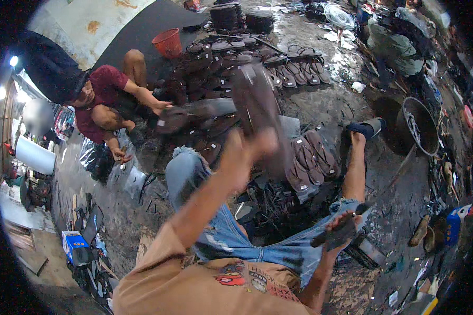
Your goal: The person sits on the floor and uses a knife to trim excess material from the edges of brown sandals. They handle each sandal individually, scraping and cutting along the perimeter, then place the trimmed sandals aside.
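Note:
My left hand (257,144) is raised over my lap, closed around brown sandals (255,97) blurred by motion. Whether it grips one sandal or a pair I cannot tell. My right hand (342,231) rests near my right knee, fingers wrapped around a dark handle-like piece (337,233). From that hand a long, thin, dark blade-like strip (389,181) runs up and right toward a bucket. Just beyond my left hand, several brown sandals (312,160) with small white labels lie side by side between my legs.
Opposite on the left, a crouching person in a dark red shirt (108,84) holds a brown sandal (173,118). Rows of sandals (299,71) and a red bucket (167,43) lie beyond. A dark bucket (421,126) stands at right. Scraps litter the floor.

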Demonstrator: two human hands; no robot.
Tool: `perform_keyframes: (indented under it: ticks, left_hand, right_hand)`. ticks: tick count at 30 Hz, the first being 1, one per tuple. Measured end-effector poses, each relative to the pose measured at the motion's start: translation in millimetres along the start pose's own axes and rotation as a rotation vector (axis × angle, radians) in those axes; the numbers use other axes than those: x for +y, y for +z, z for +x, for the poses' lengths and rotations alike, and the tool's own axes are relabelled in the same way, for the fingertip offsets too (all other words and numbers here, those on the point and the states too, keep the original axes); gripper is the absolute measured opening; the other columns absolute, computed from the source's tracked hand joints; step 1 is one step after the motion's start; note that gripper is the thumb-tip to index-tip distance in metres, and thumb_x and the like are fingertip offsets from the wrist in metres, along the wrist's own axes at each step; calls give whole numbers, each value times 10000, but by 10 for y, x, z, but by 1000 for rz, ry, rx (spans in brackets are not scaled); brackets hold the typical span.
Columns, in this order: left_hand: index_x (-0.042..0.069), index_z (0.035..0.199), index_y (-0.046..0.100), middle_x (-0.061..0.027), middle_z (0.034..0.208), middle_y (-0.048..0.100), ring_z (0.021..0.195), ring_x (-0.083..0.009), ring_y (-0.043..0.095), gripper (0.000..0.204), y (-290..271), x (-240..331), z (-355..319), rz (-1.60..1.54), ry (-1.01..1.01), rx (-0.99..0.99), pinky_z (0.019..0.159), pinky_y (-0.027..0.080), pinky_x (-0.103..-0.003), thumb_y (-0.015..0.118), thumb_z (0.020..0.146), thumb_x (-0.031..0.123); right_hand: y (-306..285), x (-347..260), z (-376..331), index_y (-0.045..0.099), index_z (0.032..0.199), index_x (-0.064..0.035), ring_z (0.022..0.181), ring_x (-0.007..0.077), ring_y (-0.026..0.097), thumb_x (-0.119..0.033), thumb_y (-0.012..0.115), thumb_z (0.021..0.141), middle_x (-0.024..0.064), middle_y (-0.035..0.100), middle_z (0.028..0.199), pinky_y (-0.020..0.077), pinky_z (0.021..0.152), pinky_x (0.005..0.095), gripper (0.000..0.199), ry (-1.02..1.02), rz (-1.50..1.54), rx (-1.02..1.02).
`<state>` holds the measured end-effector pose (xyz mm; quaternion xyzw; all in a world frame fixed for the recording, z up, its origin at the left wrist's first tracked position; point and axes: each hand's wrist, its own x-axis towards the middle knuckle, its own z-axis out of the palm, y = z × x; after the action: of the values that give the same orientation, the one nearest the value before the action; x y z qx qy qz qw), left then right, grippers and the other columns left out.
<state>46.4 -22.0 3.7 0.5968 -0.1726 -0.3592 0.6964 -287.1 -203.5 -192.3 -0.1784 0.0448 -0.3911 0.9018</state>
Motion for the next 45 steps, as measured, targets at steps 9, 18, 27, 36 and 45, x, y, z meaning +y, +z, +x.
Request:
perform_keyframes:
  ticks: [9, 18, 27, 36, 45]
  left_hand:
    - [25, 1226, 504, -100, 1103, 571, 1028, -264, 571, 580, 400, -1923, 723, 64, -166, 328, 900, 478, -461, 761, 840, 373]
    - [-101, 1485, 185, -310, 1494, 353, 1406, -436, 350, 1145, 1341, -3625, 465, 537, -385, 573, 1185, 293, -433, 880, 720, 391]
    - [-105, 1442, 339, -331, 1447, 439, 1355, -438, 442, 1017, 1022, -3054, 1210, 490, -375, 602, 1130, 368, -460, 814, 775, 498]
    - [-26, 1090, 663, -107, 974, 705, 842, -207, 680, 432, 66, -2399, 788, 218, -332, 375, 759, 545, -384, 776, 855, 319]
    - [27, 1005, 666, -54, 853, 691, 664, -182, 660, 337, 291, -1800, 769, -44, -421, 325, 561, 518, -343, 775, 854, 308]
  right_hand:
    - [718, 155, -360, 542, 1058, -105, 547, 90, 463, -386, 557, 1021, -1, 497, 709, 395, 464, 243, 284, -313, -880, 753]
    - [946, 153, -502, 516, 1093, -93, 512, 79, 417, -324, 560, 1043, -19, 428, 681, 387, 464, 271, 240, -188, -961, 860]
    - [860, 591, -104, 531, 1159, -89, 583, 70, 469, -219, 559, 1037, -21, 466, 722, 407, 516, 245, 181, 103, -1049, 667]
    - [1105, 767, -64, 553, 1032, -6, 638, 251, 570, -258, 559, 1032, 152, 595, 742, 438, 599, 401, 253, 465, -1468, 284]
    - [1162, 1004, -18, 489, 870, 11, 550, 331, 453, -299, 547, 1038, 199, 505, 640, 390, 561, 416, 358, 570, -1619, 306]
